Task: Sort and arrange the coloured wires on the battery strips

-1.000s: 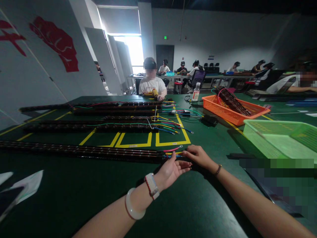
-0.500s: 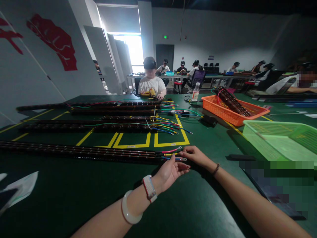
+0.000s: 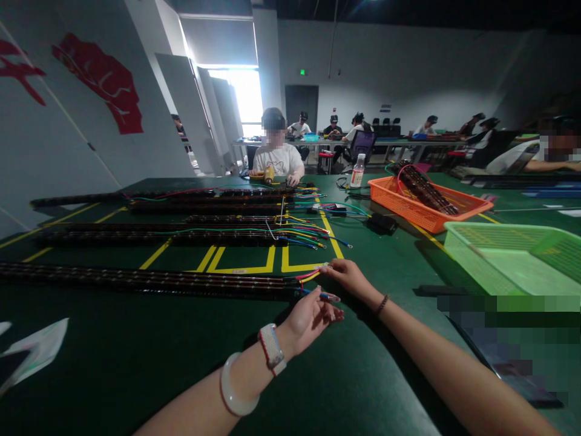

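A long bundle of dark strips (image 3: 181, 283) lies across the green table, with coloured wires at its right end. Between the thumb and fingertips of my right hand (image 3: 351, 280) are the ends of the red wire (image 3: 308, 276) and the yellow wire (image 3: 312, 278); their tips are mostly hidden. Below it, my left hand (image 3: 308, 321), palm turned up, has its thumb against the blue wire (image 3: 325, 296), whose metal lug shows past the thumb. The other left fingers are loosely curled.
More strip bundles (image 3: 167, 235) with lugged wires lie farther back. At right stand an orange basket (image 3: 422, 219) holding a bundle and a green basket (image 3: 512, 242). A bottle (image 3: 358, 171) stands behind. Across the table, a person (image 3: 278, 154) holds a yellow tool (image 3: 269, 175).
My right hand has shifted slightly left and away from me, drawing the red and yellow wire ends off from the blue one. My left hand stays by the blue wire, its fingers slightly more curled.
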A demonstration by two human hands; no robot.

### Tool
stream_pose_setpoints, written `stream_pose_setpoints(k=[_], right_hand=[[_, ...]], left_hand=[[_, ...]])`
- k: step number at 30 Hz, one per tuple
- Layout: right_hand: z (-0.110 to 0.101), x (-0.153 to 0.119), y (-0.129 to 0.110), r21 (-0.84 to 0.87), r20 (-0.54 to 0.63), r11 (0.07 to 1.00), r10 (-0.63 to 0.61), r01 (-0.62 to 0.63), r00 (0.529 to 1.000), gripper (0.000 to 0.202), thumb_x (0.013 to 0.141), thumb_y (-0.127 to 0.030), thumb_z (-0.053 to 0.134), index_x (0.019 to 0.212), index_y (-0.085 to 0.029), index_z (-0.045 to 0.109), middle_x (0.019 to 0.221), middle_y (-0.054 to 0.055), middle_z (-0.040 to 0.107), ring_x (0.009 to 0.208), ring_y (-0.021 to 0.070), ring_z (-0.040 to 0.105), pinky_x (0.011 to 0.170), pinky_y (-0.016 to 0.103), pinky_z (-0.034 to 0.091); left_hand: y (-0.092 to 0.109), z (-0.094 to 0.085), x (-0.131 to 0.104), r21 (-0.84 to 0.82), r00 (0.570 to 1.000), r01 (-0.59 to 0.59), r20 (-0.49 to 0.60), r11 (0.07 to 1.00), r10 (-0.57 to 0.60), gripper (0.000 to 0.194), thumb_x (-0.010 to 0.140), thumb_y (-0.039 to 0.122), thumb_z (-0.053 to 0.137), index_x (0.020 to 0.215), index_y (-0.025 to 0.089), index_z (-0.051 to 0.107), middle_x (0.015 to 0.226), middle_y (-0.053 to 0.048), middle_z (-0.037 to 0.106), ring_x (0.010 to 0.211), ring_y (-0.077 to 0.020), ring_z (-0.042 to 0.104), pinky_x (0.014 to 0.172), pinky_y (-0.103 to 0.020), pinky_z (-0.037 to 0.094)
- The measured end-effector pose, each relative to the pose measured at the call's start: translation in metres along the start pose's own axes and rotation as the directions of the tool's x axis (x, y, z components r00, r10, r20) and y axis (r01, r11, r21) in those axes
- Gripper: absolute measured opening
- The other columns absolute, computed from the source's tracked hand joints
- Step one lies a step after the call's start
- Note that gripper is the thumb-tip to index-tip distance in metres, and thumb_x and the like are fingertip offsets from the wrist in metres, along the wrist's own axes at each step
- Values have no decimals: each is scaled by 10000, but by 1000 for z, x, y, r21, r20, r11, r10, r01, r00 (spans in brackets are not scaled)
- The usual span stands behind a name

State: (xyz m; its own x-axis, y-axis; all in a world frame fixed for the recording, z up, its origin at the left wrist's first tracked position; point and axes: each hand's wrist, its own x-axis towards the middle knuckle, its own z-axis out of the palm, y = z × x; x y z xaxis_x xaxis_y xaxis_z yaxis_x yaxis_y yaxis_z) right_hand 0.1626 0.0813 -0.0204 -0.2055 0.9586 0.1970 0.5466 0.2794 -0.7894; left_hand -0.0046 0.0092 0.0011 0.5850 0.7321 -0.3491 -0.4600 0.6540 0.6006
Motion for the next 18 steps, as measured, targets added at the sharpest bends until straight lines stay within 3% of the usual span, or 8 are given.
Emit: stream_pose_setpoints(k=[6,10,13,16,18], right_hand=[[-4,-11,1,-76,47,995,61,-57,997,462,768,-602,533,629,-162,554,563,-30,483,531,107,407,479,227,268],[-13,-24,-2,-275,-43,961,1,-13,999,493,819,-605,464,599,-169,527,547,-20,488,523,112,412,516,247,264],[-20,-35,-8,-432,-30,879,-239,203,971,509,884,-554,383,573,-173,513,558,3,507,567,127,428,615,281,287],[-22,-43,-16,-483,121,746,-462,458,879,469,892,-514,385,595,-182,529,580,20,517,607,142,433,672,308,288],[-20,-46,-21,-486,204,686,-514,542,833,420,891,-475,405,617,-190,545,590,24,516,610,146,428,679,311,293]], left_hand=[[1,0,0,18,1000,15,-7,1000,-15,443,942,346,315,814,65,632,566,-44,547,691,-173,586,869,-363,408],[2,-1,-1,12,1000,19,0,1000,-19,449,943,353,308,830,59,629,573,-47,549,689,-170,583,880,-367,405],[1,-2,1,11,1000,24,3,1000,-24,427,940,354,324,812,75,620,579,-45,550,700,-172,583,870,-360,407],[0,-3,2,0,999,28,-26,1000,-28,398,932,361,362,769,89,602,613,-42,553,668,-148,563,819,-320,415],[-1,-4,3,-2,998,37,-43,999,-37,405,931,374,366,743,91,588,639,-44,555,631,-126,538,758,-285,412]])
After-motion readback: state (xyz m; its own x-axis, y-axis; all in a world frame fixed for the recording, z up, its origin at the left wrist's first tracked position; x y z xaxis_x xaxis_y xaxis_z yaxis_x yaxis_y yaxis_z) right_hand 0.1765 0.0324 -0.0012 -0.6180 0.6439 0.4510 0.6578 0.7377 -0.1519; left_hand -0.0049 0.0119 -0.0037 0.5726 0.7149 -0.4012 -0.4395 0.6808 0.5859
